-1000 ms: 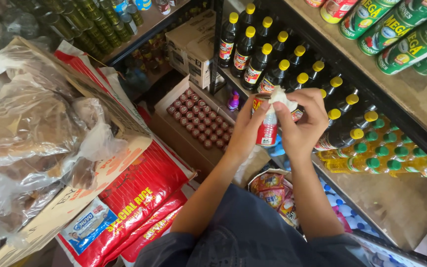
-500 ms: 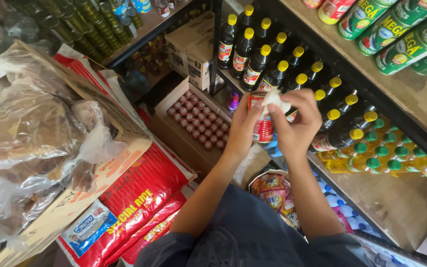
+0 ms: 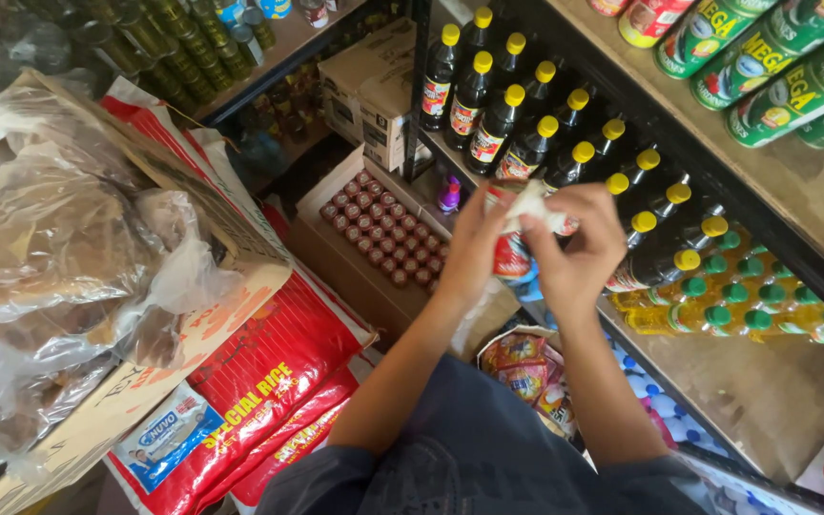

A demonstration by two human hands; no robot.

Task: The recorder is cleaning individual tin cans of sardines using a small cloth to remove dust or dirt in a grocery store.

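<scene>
Head view, looking down past dark blue sleeves: both hands meet near the centre of the frame, in front of a metal shelf. The left hand [image 3: 474, 243] is wrapped around a small bottle [image 3: 510, 256] with a glossy red label, fingers curled over its left side. The right hand [image 3: 579, 250] closes from the right, its fingertips pinching a crumpled white cloth [image 3: 532, 205] against the top of the bottle. The bottle stands roughly upright between the two palms, just left of the rows on the shelf.

Smooth dark glass sauce bottles [image 3: 498, 119] with round yellow caps stand in tight diagonal rows on the shelf toward the upper centre. Clear yellow oil bottles [image 3: 717, 315] with green caps sit to the right of the hands. Cylindrical green tins [image 3: 784, 95] lie on their sides in the upper right. An open cardboard tray of small red-topped jars [image 3: 383, 229] lies left of the hands. Shiny red plastic rice sacks [image 3: 259, 381] fill the lower left, and thin, wrinkled clear plastic bags [image 3: 40, 248] are piled in a cardboard box at the left edge.

Compared with half a second ago, the hands and bottle sit slightly higher in the frame and the cloth has moved up from the bottle's side to its top.
</scene>
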